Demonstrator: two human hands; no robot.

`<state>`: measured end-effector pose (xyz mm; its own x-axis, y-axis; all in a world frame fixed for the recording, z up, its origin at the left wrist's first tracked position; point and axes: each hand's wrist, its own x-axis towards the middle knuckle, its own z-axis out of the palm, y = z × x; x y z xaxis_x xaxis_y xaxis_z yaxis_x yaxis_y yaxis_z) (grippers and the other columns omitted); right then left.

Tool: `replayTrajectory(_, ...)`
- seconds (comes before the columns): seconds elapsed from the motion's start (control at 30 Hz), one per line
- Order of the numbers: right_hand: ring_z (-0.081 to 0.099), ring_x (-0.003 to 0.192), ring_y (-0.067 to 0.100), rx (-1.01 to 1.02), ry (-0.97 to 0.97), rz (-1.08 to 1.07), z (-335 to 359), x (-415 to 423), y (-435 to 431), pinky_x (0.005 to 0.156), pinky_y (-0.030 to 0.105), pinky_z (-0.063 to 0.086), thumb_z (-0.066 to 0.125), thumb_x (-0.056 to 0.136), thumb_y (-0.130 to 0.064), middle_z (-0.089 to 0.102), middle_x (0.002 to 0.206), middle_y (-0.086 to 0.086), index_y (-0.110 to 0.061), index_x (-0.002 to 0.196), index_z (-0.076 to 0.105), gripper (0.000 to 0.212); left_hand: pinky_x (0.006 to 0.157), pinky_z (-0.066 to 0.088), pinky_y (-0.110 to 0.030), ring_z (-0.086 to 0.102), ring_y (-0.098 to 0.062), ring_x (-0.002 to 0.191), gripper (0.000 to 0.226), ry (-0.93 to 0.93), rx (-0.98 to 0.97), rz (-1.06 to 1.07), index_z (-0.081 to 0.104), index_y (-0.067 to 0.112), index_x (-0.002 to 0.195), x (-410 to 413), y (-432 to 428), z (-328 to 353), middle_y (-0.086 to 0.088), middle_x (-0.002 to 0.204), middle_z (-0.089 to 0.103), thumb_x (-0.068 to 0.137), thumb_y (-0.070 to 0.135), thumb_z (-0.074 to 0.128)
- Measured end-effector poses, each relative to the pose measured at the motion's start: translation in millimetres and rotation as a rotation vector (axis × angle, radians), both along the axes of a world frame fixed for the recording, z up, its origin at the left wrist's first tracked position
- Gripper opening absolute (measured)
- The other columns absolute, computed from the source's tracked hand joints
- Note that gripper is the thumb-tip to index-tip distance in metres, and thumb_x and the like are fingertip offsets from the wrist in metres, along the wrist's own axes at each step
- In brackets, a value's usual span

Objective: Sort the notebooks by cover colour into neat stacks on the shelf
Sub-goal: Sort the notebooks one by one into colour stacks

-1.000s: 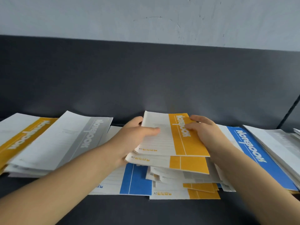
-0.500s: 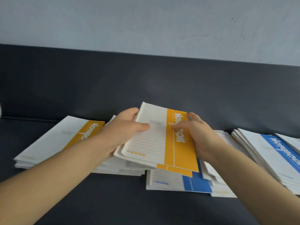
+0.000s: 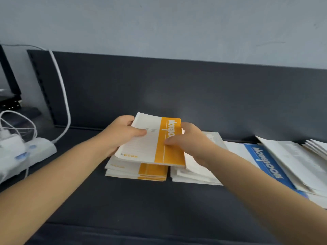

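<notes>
I hold a yellow-and-white notebook (image 3: 155, 142), with at least one more under it, just above a stack of yellow notebooks (image 3: 138, 171) on the dark shelf (image 3: 141, 206). My left hand (image 3: 122, 133) grips its left edge, thumb on the cover. On the yellow band, my right hand (image 3: 191, 140) grips the right edge. A stack with white and grey covers (image 3: 198, 172) lies right beside the yellow stack, partly hidden by my right arm. Farther right lies a blue notebook (image 3: 265, 165) under a fanned pile of white-backed notebooks (image 3: 300, 161).
A white power strip (image 3: 26, 152) with plugs and looping white cables (image 3: 62, 92) sits at the shelf's left end. The dark back panel (image 3: 194, 96) rises behind the stacks. A black object (image 3: 8, 96) stands at the far left.
Both hands carried the yellow notebooks leftward, away from the mixed pile, to a spot over the yellow stack. My view swung left, bringing the power strip into sight.
</notes>
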<state>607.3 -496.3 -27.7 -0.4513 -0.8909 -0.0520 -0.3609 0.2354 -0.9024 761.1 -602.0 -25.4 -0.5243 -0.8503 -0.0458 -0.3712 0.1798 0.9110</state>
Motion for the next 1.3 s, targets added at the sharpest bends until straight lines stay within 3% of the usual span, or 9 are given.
replayTrajectory(0.07, 0.052, 0.11, 0.02, 0.018, 0.114, 0.032, 0.8, 16.7, -7.8, 0.087, 0.031, 0.048, 0.071, 0.084, -0.022, 0.051, 0.122, -0.002, -0.026, 0.115, 0.046, 0.04, 0.07, 0.056, -0.035, 0.071, -0.022, 0.089, 0.021, -0.019, -0.008, 0.009, 0.065, 0.014, 0.107, 7.7, -13.4, -4.0, -0.003, 0.1, 0.072, 0.087, 0.012, 0.07)
replayTrajectory(0.17, 0.052, 0.113, 0.021, 0.069, 0.26, 0.106, -5.2, 31.2, -16.9, 0.085, 0.029, 0.048, 0.069, 0.085, -0.024, 0.044, 0.136, 0.002, -0.021, 0.135, 0.04, 0.058, 0.074, 0.053, -0.034, 0.065, -0.022, 0.097, 0.013, -0.116, -0.132, -0.011, 0.062, 0.014, 0.097, 10.3, -24.5, -15.6, -0.004, 0.101, 0.067, 0.087, 0.007, 0.067)
replayTrajectory(0.23, 0.05, 0.1, 0.015, 0.117, 0.322, 0.119, -9.9, 34.5, -19.2, 0.074, 0.022, 0.046, 0.064, 0.09, -0.026, 0.037, 0.143, 0.002, -0.02, 0.144, 0.034, 0.063, 0.082, 0.049, -0.036, 0.055, -0.025, 0.112, 0.014, -0.261, -0.28, -0.049, 0.057, 0.018, 0.092, 7.1, -27.4, -26.0, -0.003, 0.108, 0.058, 0.087, 0.007, 0.063)
replayTrajectory(0.3, 0.045, 0.093, 0.012, 0.111, 0.369, 0.102, -13.5, 32.1, -18.4, 0.068, 0.02, 0.041, 0.059, 0.093, -0.027, 0.039, 0.143, 0.0, -0.022, 0.142, 0.039, 0.054, 0.095, 0.042, -0.038, 0.043, -0.029, 0.125, 0.021, -0.418, -0.391, -0.049, 0.053, 0.018, 0.104, 4.9, -29.3, -33.3, -0.005, 0.125, 0.049, 0.086, 0.019, 0.065)
replayTrajectory(0.43, 0.045, 0.102, 0.007, -0.001, 0.434, 0.051, -13.4, 19.6, -8.8, 0.078, 0.019, 0.037, 0.057, 0.094, -0.027, 0.045, 0.139, -0.006, -0.026, 0.127, 0.056, 0.033, 0.107, 0.029, -0.039, 0.027, -0.03, 0.138, 0.058, -0.616, -0.542, -0.051, 0.045, 0.02, 0.135, 3.0, -31.2, -34.0, -0.004, 0.154, 0.026, 0.085, 0.042, 0.065)
replayTrajectory(0.57, 0.045, 0.125, 0.01, -0.076, 0.591, 0.014, -5.4, -0.4, 8.6, 0.102, 0.026, 0.039, 0.06, 0.092, -0.029, 0.047, 0.139, -0.009, -0.028, 0.115, 0.064, 0.024, 0.105, 0.033, -0.036, 0.034, -0.023, 0.135, 0.067, -0.658, -0.72, -0.134, 0.041, 0.022, 0.142, -7.7, -17.5, -25.3, 0.002, 0.151, 0.033, 0.087, 0.054, 0.06)
replayTrajectory(0.97, 0.055, 0.101, 0.006, 0.143, 0.691, -0.172, -0.8, -112.6, 101.6, 0.082, 0.019, 0.038, 0.064, 0.087, -0.037, 0.058, 0.122, -0.008, -0.023, 0.114, 0.064, 0.03, 0.093, 0.044, -0.035, 0.046, -0.021, 0.124, 0.067, -0.619, -0.996, -0.349, 0.047, 0.021, 0.135, -129.9, 76.1, -0.6, 0.004, 0.135, 0.052, 0.085, 0.066, 0.052)
replayTrajectory(1.1, 0.055, 0.098, 0.015, 0.273, 0.714, -0.261, -0.1, -171.3, 147.7, 0.076, 0.024, 0.038, 0.062, 0.088, -0.041, 0.056, 0.126, -0.004, -0.023, 0.118, 0.062, 0.034, 0.092, 0.045, -0.035, 0.048, -0.02, 0.12, 0.065, -0.615, -0.964, -0.397, 0.05, 0.02, 0.129, -189.5, 116.1, -1.5, 0.004, 0.129, 0.055, 0.083, 0.067, 0.052)
replayTrajectory(1.3, 0.051, 0.114, 0.017, 0.414, 0.755, -0.259, -11.7, -259.0, 193.2, 0.086, 0.025, 0.037, 0.06, 0.088, -0.044, 0.054, 0.128, -0.002, -0.022, 0.122, 0.057, 0.04, 0.094, 0.048, -0.033, 0.057, -0.013, 0.108, 0.066, -0.477, -0.377, -0.469, 0.05, 0.022, 0.127, -272.0, 167.5, -20.5, 0.01, 0.117, 0.057, 0.078, 0.063, 0.065)
